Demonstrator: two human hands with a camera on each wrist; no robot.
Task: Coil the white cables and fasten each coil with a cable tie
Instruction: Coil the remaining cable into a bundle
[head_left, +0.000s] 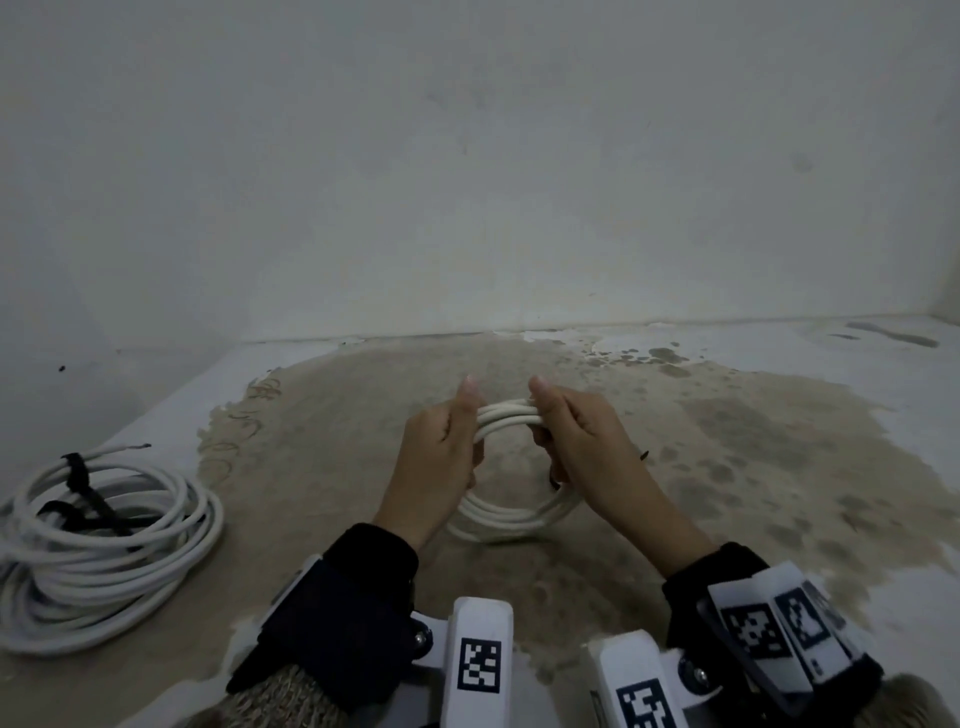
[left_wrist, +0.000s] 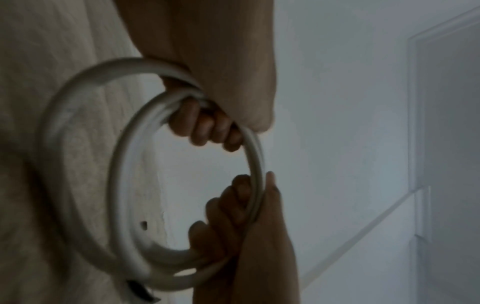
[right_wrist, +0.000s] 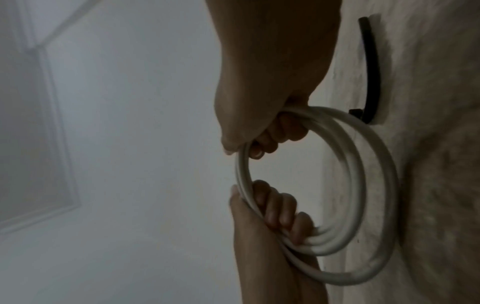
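Observation:
I hold a small coil of white cable (head_left: 511, 415) upright over the floor with both hands. My left hand (head_left: 452, 436) grips the coil's upper left part, fingers curled through the ring and thumb on top. My right hand (head_left: 566, 436) grips the upper right part the same way. The left wrist view shows the left hand (left_wrist: 205, 125) at the top, the right hand (left_wrist: 233, 216) below and the coil (left_wrist: 59, 195) between them. In the right wrist view the right hand (right_wrist: 262, 139) is uppermost, above the left hand (right_wrist: 275, 216) and the coil (right_wrist: 389, 185). A black cable tie (right_wrist: 369, 72) lies on the floor under the right hand.
A pile of bigger white cable coils (head_left: 104, 551) bound with black ties (head_left: 78, 473) lies at the left. The floor (head_left: 753, 467) has a beige stained patch. A pale wall (head_left: 467, 182) rises close behind it.

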